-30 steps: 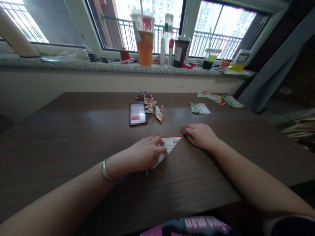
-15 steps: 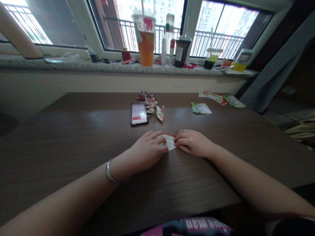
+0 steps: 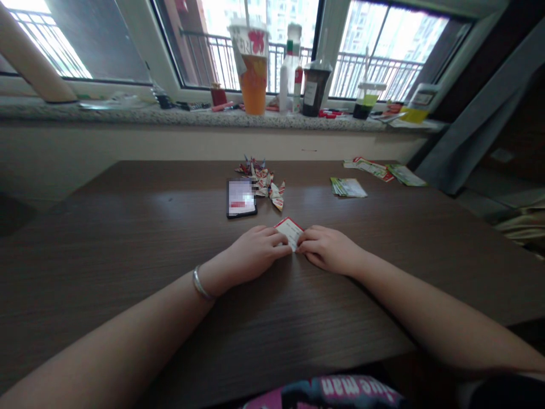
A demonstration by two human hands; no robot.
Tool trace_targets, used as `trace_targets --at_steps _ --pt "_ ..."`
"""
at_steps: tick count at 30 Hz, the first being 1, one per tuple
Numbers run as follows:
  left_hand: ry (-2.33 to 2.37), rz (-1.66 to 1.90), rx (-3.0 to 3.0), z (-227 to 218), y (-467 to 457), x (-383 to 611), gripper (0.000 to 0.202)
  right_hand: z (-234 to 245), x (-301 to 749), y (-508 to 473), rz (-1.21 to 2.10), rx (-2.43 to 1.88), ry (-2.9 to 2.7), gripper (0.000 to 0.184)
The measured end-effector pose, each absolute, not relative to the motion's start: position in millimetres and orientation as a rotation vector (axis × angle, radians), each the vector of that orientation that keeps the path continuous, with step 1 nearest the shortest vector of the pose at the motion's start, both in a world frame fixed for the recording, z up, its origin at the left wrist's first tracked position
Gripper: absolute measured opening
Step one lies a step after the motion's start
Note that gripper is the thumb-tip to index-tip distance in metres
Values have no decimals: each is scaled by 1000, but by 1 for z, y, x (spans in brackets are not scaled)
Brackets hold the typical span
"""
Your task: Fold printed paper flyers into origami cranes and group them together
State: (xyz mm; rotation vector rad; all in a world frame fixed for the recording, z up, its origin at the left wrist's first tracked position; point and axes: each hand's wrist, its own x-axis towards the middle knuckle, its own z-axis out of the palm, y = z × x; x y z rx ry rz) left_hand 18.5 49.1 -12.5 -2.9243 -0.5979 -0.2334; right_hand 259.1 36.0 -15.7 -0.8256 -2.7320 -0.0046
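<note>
A small white piece of paper [image 3: 290, 229] with red edges and printed lines lies on the table between my hands, one corner pointing away from me. My left hand [image 3: 259, 251], with a silver bangle at the wrist, grips its left side with curled fingers. On the right side, the fingers of my right hand [image 3: 327, 249] are closed on the paper too. Both sets of fingertips hide its side corners. Just beyond lie several folded paper figures [image 3: 264, 183], white with red, beside a phone [image 3: 241, 197] with a lit, blurred screen.
On the brown table [image 3: 128, 238], a stack of green-and-white paper slips [image 3: 349, 188] lies at the back right, with more slips [image 3: 374, 169] behind it. Along the windowsill [image 3: 191, 116] stand an orange drink cup [image 3: 254, 79], bottles [image 3: 291, 74] and a dark drink cup [image 3: 314, 91].
The paper has turned so that a corner points away from me, and more of it shows. My left hand has shifted slightly up the view; my right hand has moved slightly left.
</note>
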Motion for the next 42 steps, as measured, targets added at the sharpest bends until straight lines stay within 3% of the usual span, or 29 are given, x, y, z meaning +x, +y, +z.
trace_targets --at_steps 29,42 --pt "-811 18 -2997 17 53 -12 47 -13 263 36 -40 -843 -2789 25" --pt "-780 -156 -2888 -2 51 2 41 -9 265 35 -181 -1277 -2721 29"
